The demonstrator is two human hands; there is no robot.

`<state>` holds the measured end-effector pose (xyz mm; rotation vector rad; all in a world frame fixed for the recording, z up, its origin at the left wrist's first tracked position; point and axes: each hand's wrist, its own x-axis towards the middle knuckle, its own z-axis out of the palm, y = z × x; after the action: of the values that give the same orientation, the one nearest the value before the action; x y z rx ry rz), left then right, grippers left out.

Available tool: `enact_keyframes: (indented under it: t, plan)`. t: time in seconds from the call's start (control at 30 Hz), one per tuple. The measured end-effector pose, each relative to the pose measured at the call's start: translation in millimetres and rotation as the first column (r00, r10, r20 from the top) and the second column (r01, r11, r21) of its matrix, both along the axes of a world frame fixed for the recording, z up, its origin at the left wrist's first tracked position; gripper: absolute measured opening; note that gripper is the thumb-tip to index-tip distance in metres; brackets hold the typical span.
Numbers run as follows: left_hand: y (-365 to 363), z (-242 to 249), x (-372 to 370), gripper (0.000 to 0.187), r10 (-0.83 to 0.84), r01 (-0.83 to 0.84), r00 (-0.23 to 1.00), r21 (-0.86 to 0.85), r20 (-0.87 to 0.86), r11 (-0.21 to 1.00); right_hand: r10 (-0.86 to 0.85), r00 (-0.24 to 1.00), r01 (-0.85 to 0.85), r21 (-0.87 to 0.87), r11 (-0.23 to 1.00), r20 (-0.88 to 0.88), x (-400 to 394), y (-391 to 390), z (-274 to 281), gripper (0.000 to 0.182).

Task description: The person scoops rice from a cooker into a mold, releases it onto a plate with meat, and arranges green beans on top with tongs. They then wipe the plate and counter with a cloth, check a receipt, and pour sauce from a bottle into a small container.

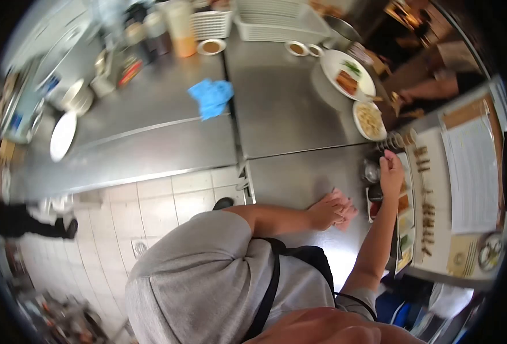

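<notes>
My left hand (332, 211) is low over the steel counter (288, 178), its fingers smeared by motion; whether it holds anything is unclear. Farther right, my right hand (391, 171) reaches over a row of small food containers (403, 221), beside a round metal lid or pot (371, 171). Its fingertips are pressed together, and anything between them is too small to make out. Beyond it stand a white bowl of pale food (369, 120) and an oval white plate (365, 80) with a browned piece and green stalks.
A crumpled blue cloth (211, 97) lies near the counter seam. Squeeze bottles (181, 34), sauce cups (211, 47) and a white rack (282, 23) line the back. Another person's hand (408, 94) is at upper right. Papers (474, 172) lie at right. Someone in dark trousers (26, 222) is at far left.
</notes>
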<state>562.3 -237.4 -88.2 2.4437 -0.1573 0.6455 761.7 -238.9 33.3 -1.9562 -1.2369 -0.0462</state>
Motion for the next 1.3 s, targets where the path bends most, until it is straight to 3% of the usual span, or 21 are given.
enact_keyframes:
  t: [0.03, 0.1, 0.13, 0.2, 0.27, 0.33, 0.4, 0.47, 0.57, 0.67, 0.7, 0.8, 0.87, 0.9, 0.93, 1.0, 1.07, 1.13, 1.17, 1.27, 1.3]
  plan:
    - [-8.9, -21.6, 5.0, 0.032, 0.154, -0.162, 0.975, 0.042, 0.162, 0.986, 0.069, 0.995, -0.069, 0.007, 0.998, -0.076, -19.2, 7.8, -2.2, 0.024]
    - [6.9, -8.8, -27.6, 0.029, 0.045, -0.05, 0.998, 0.162, 0.035, 0.985, 0.126, 0.986, -0.108, -0.161, 0.981, 0.106, -74.3, 27.2, 1.5, 0.023]
    - [10.8, -3.8, -45.2, 0.028, -0.054, 0.059, 0.998, 0.212, -0.03, 0.975, 0.25, 0.968, -0.247, -0.069, 0.966, 0.035, -99.7, 34.3, -6.4, 0.022]
    - [6.1, -19.0, -96.4, 0.024, -0.02, 0.031, 0.999, -0.241, 0.049, 0.97, 0.297, 0.933, -0.313, -0.05, 0.949, -0.205, -145.8, 36.9, -25.8, 0.021]
    - [7.4, 10.6, -155.1, 0.02, 0.15, -0.189, 0.974, -0.238, -0.171, 0.953, 0.379, 0.871, -0.408, -0.029, 0.913, -0.312, -193.5, 35.7, -49.8, 0.023]
    - [13.3, 15.3, -203.4, 0.023, 0.225, -0.373, 0.924, -0.598, -0.308, 0.709, 0.37, 0.786, -0.455, -0.059, 0.889, -0.495, -241.2, 31.5, -62.9, 0.021]
    - [22.2, 25.0, -245.1, 0.027, 0.244, -0.532, 0.845, -0.792, -0.475, 0.3, 0.378, 0.599, -0.571, -0.046, 0.82, -0.705, -275.5, 29.0, -88.9, 0.022]
    - [32.4, 48.8, -279.5, 0.022, 0.34, -0.636, 0.76, -0.743, -0.555, 0.21, 0.371, 0.473, -0.681, -0.065, 0.729, -0.799, -308.3, 23.8, -101.2, 0.028]
    - [43.1, 46.1, -309.8, 0.019, 0.63, -0.61, 0.706, -0.729, -0.322, 0.311, 0.037, 0.207, -0.742, -0.132, 0.657, -0.978, -350.8, 20.1, -80.7, 0.034]
    - [51.9, 63.5, -335.9, 0.019, 0.645, -0.596, 0.704, -0.741, -0.297, 0.309, 0.054, -0.148, -0.736, 0.147, 0.66, -0.987, -376.0, 31.7, -86.0, 0.037]
    - [59.3, 61.4, -346.9, 0.019, 0.632, -0.593, 0.723, -0.72, -0.28, 0.36, 0.092, 0.08, -0.749, 0.0, 0.662, -0.993, -379.1, 38.9, -85.5, 0.036]
    - [87.2, 67.9, -371.7, 0.02, 0.506, -0.567, 0.766, -0.786, -0.396, 0.244, 0.326, 0.441, -0.619, -0.02, 0.785, -0.836, -353.5, 56.2, -76.4, 0.031]
    - [109.8, 62.2, -370.3, 0.021, 0.51, -0.515, 0.796, -0.806, -0.325, 0.292, 0.242, 0.513, -0.404, 0.018, 0.915, -0.824, -311.3, 57.4, -70.9, 0.028]
    - [119.0, 67.0, -365.1, 0.021, 0.443, -0.466, 0.836, -0.845, -0.323, 0.263, 0.095, 0.469, -0.301, -0.058, 0.952, -0.878, -296.0, 56.7, -59.2, 0.032]
    - [127.4, 71.1, -357.2, 0.021, 0.373, -0.417, 0.872, -0.88, -0.317, 0.226, 0.095, 0.418, -0.385, -0.081, 0.919, -0.903, -286.3, 54.4, -53.3, 0.033]
    - [137.3, 65.4, -321.4, 0.022, 0.354, -0.381, 0.906, -0.811, -0.233, 0.443, 0.076, 0.311, -0.544, -0.111, 0.832, -0.947, -271.3, 48.2, -43.2, 0.034]
    - [146.2, 46.0, -279.9, 0.024, 0.364, -0.375, 0.917, -0.661, -0.162, 0.65, 0.118, 0.1, -0.599, 0.035, 0.8, -0.988, -273.9, 42.7, -44.0, 0.029]
    - [142.8, 68.2, -239.9, 0.028, 0.159, -0.289, 0.957, -0.848, -0.243, 0.444, 0.198, -0.011, -0.607, 0.164, 0.777, -0.98, -262.5, 41.9, -59.4, 0.026]
    - [140.4, 75.8, -222.8, 0.03, 0.051, -0.261, 0.965, -0.913, -0.258, 0.315, 0.185, 0.063, -0.53, 0.124, 0.839, -0.981, -252.0, 41.6, -60.8, 0.02]
    - [143.6, 42.8, -177.6, 0.04, 0.106, -0.173, 0.985, -0.829, -0.138, 0.532, 0.208, 0.634, -0.436, -0.122, 0.892, -0.745, -188.8, 24.6, -34.6, 0.018]
    - [145.4, 57.7, -175.4, 0.048, 0.063, -0.31, 0.943, -0.791, -0.327, 0.527, 0.172, 0.702, -0.33, -0.101, 0.939, -0.691, -165.2, 18.2, -36.2, 0.016]
